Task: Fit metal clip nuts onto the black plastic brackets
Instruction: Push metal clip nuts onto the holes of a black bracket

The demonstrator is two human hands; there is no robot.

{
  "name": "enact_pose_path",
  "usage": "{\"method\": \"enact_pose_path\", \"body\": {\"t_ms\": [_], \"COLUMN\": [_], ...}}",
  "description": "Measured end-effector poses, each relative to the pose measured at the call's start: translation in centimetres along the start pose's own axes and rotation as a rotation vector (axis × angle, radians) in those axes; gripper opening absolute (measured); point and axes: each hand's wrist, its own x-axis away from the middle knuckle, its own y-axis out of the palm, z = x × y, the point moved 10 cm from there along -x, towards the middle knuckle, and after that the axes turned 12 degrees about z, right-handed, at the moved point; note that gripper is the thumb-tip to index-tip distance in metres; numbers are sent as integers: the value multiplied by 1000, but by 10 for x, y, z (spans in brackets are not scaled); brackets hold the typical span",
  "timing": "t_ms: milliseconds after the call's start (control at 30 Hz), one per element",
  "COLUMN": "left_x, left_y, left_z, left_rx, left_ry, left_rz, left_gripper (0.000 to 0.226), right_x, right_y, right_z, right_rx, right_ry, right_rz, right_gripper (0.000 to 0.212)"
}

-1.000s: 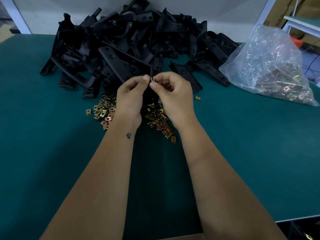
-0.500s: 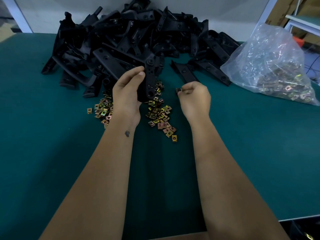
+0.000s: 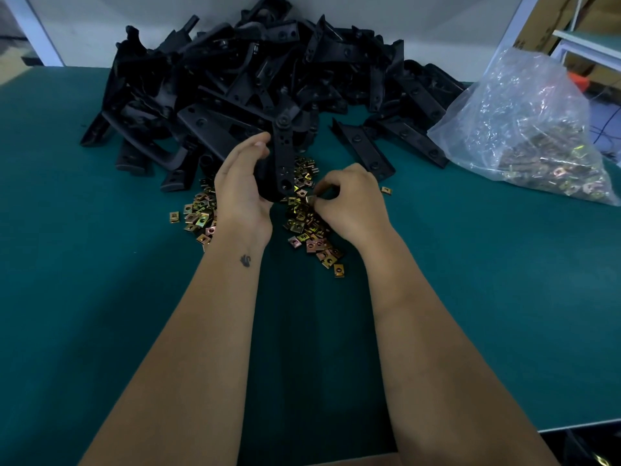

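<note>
My left hand (image 3: 243,188) holds a black plastic bracket (image 3: 284,156) upright above the green table, its long arm with several holes facing me. My right hand (image 3: 349,203) sits just right of the bracket's lower end and pinches a small metal clip nut (image 3: 311,199) between thumb and fingers. Several loose brass-coloured clip nuts (image 3: 309,237) lie scattered on the table under and between both hands.
A big heap of black brackets (image 3: 255,72) fills the back of the green table (image 3: 100,297). A clear plastic bag of clip nuts (image 3: 531,136) lies at the right. The table's front edge runs at the lower right, a white frame stands behind.
My right hand left the bracket's top, swung right with a clip nut, then came back down to the bracket's lower end. My left hand lowered slightly, bracket still held.
</note>
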Motion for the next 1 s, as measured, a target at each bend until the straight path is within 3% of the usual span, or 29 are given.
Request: {"method": "enact_pose_path", "body": {"t_ms": [200,367,633,1000], "left_x": [5,13,20,21], "left_y": [6,13,22,26], "left_z": [3,7,6,8], "left_rx": [-96,-228,-248,-244], "left_ry": [56,164,165,217], "left_rz": [-25,-61,-161,-199], "left_gripper": [21,20,27,38], "right_x": [-3,-4,-2,-1], "right_y": [-14,-17,-17,-24], "right_z": [10,3,-16,-19], "right_rx": [-544,-836,-853,-775], "right_ry": [245,242,115,65], "right_rz": [145,160,131,222], "right_gripper": [23,27,27,24]}}
